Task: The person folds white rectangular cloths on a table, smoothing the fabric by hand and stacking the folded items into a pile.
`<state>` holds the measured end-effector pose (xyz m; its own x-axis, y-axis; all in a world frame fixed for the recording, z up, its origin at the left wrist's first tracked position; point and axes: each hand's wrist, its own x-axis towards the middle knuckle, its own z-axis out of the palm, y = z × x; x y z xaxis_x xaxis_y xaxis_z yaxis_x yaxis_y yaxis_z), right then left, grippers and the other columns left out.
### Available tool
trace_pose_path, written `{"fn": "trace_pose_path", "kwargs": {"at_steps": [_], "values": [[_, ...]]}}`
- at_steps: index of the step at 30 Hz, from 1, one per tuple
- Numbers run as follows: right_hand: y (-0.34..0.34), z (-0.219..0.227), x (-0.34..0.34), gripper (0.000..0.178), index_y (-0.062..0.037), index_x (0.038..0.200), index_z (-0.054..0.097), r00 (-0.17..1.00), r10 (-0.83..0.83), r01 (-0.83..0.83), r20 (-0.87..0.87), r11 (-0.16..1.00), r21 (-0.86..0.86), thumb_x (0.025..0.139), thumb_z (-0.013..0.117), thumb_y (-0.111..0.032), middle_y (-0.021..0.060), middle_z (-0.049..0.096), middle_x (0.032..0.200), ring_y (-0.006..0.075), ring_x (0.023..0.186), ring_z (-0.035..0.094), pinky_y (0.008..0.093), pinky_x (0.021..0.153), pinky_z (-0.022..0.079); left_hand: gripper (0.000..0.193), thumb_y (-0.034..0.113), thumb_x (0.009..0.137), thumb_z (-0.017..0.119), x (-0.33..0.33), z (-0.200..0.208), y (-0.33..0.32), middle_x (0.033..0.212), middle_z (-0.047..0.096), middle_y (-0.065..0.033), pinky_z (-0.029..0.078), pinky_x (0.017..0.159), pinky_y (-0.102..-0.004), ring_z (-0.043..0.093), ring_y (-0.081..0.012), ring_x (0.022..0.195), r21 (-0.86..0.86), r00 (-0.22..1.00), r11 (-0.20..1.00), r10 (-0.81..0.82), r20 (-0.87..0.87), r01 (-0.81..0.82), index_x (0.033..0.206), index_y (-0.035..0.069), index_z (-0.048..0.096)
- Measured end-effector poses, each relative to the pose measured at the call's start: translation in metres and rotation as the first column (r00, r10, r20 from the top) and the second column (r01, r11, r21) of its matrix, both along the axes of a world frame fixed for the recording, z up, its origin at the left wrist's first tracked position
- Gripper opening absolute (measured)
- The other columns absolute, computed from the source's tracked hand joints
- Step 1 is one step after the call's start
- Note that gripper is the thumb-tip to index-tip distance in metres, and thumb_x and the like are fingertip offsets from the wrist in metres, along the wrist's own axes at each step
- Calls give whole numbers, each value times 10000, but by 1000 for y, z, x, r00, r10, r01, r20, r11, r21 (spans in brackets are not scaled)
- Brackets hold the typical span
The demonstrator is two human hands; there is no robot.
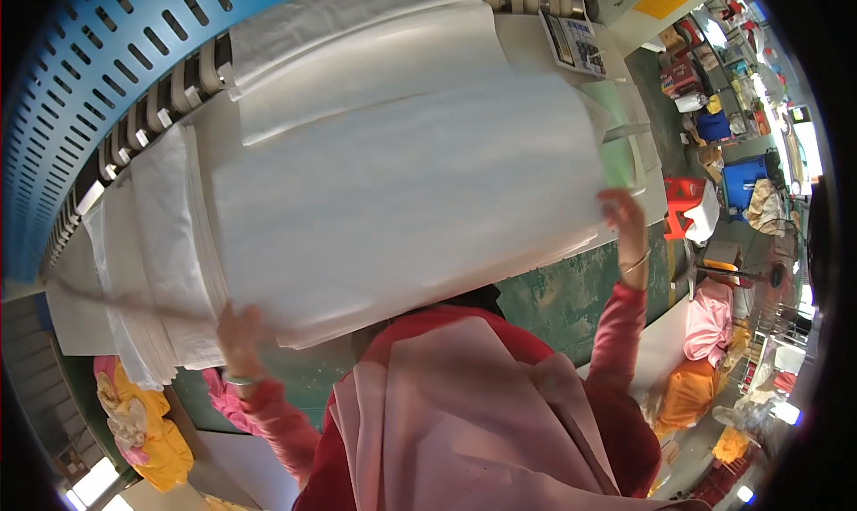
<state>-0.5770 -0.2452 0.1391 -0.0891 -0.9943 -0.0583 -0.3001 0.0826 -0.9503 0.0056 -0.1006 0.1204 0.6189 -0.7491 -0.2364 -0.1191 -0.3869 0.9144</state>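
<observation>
A wide white sheet (402,199), fabric by its look and blurred by motion, lies over a layered white pile in front of me. My right hand (623,215) is at its right edge, fingers curled in against the border. Beside its near left corner is my left hand (241,337), its fingers smeared by motion, so their grip is unclear. A thin brownish strip (134,299), also blurred, runs from the far left toward that hand. Folded white sheets (170,234) form a stack left of the pile, and more white layers (357,56) lie beyond it.
A blue slotted guard (134,38) curves over the far left, above a row of dark rollers (161,109). A calculator (573,43) rests at the far right of the table. A red stool (686,206) and orange cloth (686,395) are on the right, yellow cloth (161,435) lower left.
</observation>
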Motion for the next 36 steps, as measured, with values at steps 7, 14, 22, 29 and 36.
{"fn": "trace_pose_path", "kwargs": {"at_steps": [7,14,22,29,36], "values": [[17,-22,11,266,-87,934,571,549,-92,-108,-831,978,-179,674,628,-89,76,544,929,253,841,498,333,719,413,448,164,684,673,-46,3,-2,1077,489,-167,390,842,-379,473,-303,995,317,540,928,-372,755,196,1083,50,505],[-44,-6,141,634,-140,1293,354,517,207,-585,-831,794,-166,760,576,-401,147,277,1353,347,1261,227,561,983,169,621,383,744,594,-150,29,-112,1339,310,-143,213,996,-483,273,-292,1249,306,184,743,-497,848,596,1286,176,373],[-61,-70,51,723,-162,1374,162,371,157,-268,-915,962,57,802,487,-461,147,152,1415,332,1307,127,561,1001,115,757,589,775,435,-75,-51,-92,1426,130,-126,122,1018,-540,143,-282,1312,626,260,770,-634,728,127,1372,198,183],[-127,-90,20,706,-113,1359,192,522,187,-235,-832,969,70,821,447,-492,172,273,1351,336,1252,234,477,999,198,773,604,795,406,25,-88,-165,1305,381,-141,263,971,-476,292,-337,1238,379,467,921,-373,802,86,1352,101,218],[-249,-103,47,541,11,1083,478,945,205,-169,-256,973,158,784,538,-436,129,575,889,251,780,557,368,702,454,515,341,805,577,55,-99,-292,740,583,-118,446,483,-296,580,-196,554,47,939,999,22,-344,-6,1190,65,376]]}}
